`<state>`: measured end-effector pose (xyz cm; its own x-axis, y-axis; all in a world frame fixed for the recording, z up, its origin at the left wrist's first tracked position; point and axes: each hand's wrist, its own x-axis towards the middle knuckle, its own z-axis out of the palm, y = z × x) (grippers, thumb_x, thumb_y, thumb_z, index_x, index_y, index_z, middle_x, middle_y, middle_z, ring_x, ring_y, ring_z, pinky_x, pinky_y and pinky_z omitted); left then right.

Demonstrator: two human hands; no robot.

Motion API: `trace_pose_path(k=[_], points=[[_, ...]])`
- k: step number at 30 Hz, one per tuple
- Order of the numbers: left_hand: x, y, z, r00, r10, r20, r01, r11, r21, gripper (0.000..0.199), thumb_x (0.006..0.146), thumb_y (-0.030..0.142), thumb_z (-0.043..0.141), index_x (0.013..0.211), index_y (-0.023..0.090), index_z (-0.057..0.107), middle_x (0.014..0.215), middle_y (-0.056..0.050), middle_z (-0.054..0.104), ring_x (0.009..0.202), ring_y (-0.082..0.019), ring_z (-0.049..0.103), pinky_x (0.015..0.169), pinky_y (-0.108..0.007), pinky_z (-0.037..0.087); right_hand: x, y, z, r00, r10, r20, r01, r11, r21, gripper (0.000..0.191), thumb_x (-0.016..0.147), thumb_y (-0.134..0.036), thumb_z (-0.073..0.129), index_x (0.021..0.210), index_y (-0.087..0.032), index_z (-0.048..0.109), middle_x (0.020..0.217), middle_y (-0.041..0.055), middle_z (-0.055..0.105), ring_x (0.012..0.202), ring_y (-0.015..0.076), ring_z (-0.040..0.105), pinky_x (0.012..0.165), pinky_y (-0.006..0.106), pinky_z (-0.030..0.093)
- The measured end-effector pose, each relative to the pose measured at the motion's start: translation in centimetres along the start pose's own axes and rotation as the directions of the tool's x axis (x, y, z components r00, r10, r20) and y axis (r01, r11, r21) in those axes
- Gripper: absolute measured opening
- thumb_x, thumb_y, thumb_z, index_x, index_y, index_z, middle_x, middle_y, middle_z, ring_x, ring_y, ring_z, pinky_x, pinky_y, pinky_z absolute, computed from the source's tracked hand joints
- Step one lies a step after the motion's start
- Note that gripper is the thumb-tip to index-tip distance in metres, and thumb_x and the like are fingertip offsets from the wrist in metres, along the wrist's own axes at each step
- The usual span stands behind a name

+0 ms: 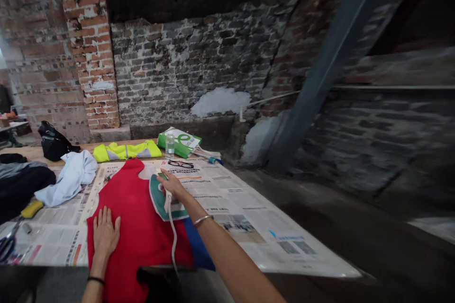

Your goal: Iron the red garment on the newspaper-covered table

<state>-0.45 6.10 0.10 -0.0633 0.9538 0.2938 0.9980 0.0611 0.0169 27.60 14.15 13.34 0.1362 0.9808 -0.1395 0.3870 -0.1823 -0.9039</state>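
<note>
A red garment piece lies spread over the newspaper-covered table, its lower part hanging past the near edge. My left hand rests flat on its left side, fingers stretched out. My right hand is wrapped round the handle of a green and white clothes iron, which sits on the right part of the red cloth. From the iron a white cord runs down over the near edge. Blue fabric shows beside the red cloth, partly behind my right forearm. The iron's soleplate is hidden.
Newspaper covers the table. Behind lie eyeglasses, a clear bottle, a green-and-white bag and a yellow reflective vest. To the left are light blue cloth, dark clothes, scissors and a black bag.
</note>
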Motion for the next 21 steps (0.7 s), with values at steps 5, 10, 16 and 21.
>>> trace_pose_path(k=[5, 10, 16, 21], points=[[-0.3, 0.3, -0.7, 1.000, -0.008, 0.019, 0.009, 0.999, -0.032, 0.064, 0.106, 0.043, 0.033, 0.153, 0.006, 0.052, 0.163, -0.017, 0.045, 0.155, -0.033, 0.041, 0.127, -0.052, 0.035, -1.5, 0.7, -0.6, 0.994, -0.038, 0.105, 0.042, 0.999, -0.033, 0.061, 0.106, -0.034, 0.056, 0.163, -0.018, 0.041, 0.061, -0.0058, 0.059, 0.048, 0.0139, 0.057, 0.053, 0.022, 0.048], [-0.2, 0.3, -1.0, 0.999, -0.022, 0.046, 0.024, 0.999, -0.044, 0.066, 0.106, 0.044, 0.032, 0.156, 0.005, 0.048, 0.165, -0.018, 0.042, 0.157, -0.032, 0.038, 0.128, -0.050, 0.033, -7.3, 2.7, -1.3, 0.956, -0.094, 0.276, 0.094, 0.995, 0.015, 0.064, 0.106, -0.028, 0.055, 0.166, -0.020, 0.036, 0.061, -0.0072, 0.056, 0.046, 0.0122, 0.054, 0.049, 0.021, 0.045], [0.0, 0.0, -0.7, 1.000, 0.004, 0.031, -0.003, 1.000, -0.031, 0.065, 0.105, 0.044, 0.032, 0.155, 0.006, 0.050, 0.164, -0.017, 0.043, 0.155, -0.033, 0.041, 0.128, -0.053, 0.033, -11.1, 3.7, -1.7, 0.910, -0.146, 0.389, 0.126, 0.989, 0.077, 0.068, 0.104, -0.034, 0.060, 0.166, -0.020, 0.038, 0.061, -0.0065, 0.059, 0.047, 0.0121, 0.056, 0.050, 0.021, 0.046], [0.2, 0.1, -1.1, 0.998, -0.018, 0.058, 0.020, 0.999, -0.026, 0.067, 0.106, 0.044, 0.031, 0.156, 0.003, 0.046, 0.166, -0.017, 0.040, 0.157, -0.033, 0.038, 0.129, -0.053, 0.032, -8.5, 1.6, -1.5, 0.932, -0.086, 0.351, 0.058, 0.994, 0.088, 0.068, 0.103, -0.032, 0.065, 0.165, -0.020, 0.041, 0.060, -0.0069, 0.059, 0.047, 0.0109, 0.053, 0.050, 0.020, 0.046]])
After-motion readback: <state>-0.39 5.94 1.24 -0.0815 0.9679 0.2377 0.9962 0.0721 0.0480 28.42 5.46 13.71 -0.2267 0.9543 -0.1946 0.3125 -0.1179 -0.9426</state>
